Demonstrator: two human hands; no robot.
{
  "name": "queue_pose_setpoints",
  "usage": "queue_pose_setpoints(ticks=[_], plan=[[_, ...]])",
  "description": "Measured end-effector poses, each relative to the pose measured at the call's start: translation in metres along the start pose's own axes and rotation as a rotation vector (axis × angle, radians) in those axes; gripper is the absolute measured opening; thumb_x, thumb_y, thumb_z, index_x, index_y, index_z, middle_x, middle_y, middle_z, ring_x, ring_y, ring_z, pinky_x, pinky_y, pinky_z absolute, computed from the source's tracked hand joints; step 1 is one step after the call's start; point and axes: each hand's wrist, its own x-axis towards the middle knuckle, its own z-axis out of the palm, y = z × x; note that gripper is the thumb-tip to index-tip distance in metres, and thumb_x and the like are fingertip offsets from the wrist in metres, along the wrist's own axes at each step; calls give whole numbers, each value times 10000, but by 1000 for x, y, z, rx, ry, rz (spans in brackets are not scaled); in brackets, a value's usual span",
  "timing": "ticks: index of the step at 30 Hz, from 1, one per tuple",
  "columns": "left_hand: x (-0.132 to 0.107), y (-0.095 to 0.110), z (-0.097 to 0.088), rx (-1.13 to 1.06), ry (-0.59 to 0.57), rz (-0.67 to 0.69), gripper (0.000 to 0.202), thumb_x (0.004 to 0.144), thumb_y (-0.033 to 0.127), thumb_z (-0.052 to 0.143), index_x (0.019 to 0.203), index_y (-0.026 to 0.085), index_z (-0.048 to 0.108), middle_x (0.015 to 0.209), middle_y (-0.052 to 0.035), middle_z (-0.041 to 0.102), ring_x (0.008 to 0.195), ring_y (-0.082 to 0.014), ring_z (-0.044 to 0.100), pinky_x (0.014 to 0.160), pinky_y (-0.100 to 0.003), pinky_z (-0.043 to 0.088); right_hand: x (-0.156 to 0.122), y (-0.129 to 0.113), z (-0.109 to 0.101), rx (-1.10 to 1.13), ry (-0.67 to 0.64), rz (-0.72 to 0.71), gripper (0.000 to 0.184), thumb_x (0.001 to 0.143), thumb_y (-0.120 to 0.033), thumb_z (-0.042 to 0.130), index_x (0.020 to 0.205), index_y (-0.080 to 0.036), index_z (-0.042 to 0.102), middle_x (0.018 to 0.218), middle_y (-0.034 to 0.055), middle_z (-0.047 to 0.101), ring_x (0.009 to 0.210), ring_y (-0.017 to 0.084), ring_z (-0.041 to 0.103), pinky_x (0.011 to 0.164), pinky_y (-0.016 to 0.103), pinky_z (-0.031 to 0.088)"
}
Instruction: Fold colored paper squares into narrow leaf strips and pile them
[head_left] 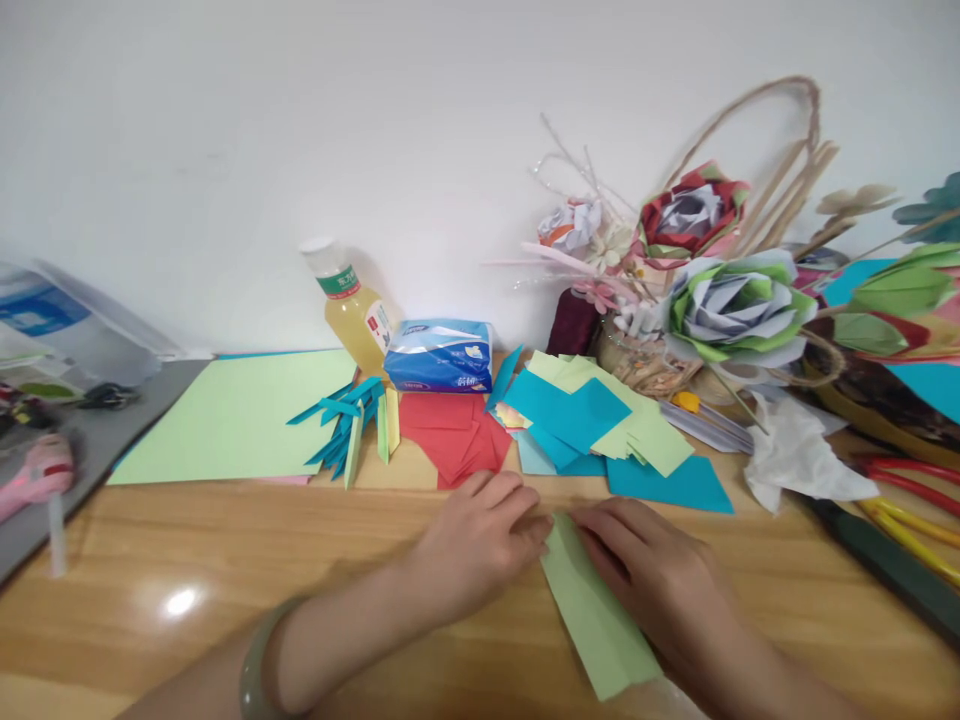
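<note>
A strip of light green paper (596,615) lies slantwise on the wooden table, creased along its length. My left hand (480,530) has its fingers curled together at the paper's far left corner. Along the paper's right edge rests my right hand (656,560), fingers bent together over the far end and side. Both sets of fingertips meet the paper near its top; their exact pinch is partly hidden. Just beyond my hands are red paper pieces (469,445) and blue paper pieces (566,405).
Folded blue strips (349,425) stand by large green sheets (225,420). Behind them are a juice bottle (352,310) and a tissue pack (439,357). Paper flowers (739,305) in a basket stand at right, near a crumpled tissue (802,455) and scissors (907,530).
</note>
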Motion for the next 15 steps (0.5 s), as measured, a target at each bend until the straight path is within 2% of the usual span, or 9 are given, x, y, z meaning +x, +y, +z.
queue_pose_setpoints(ticks=[4,9,15], plan=[[0,1,1,4,-7,-12,122,907,242,513,862,167,598,881,-24,590,867,-191,508,712,-322,415,-5,5,0,-39,0,-152,266,885,-68,359,1025,-161,566,935,88,620,819,197,587,667,325,486],[-2,2,5,-1,0,-35,108,902,241,528,861,173,602,868,-19,595,866,-181,523,709,-312,420,2,2,-9,-129,39,-311,281,903,-80,313,965,-103,587,835,110,625,763,210,585,606,330,492],[-2,3,7,31,7,-35,130,909,214,512,835,175,612,871,-27,594,856,-176,533,702,-313,424,7,-2,-14,-209,51,-388,343,939,-98,254,922,-104,596,773,89,614,726,199,569,596,324,477]])
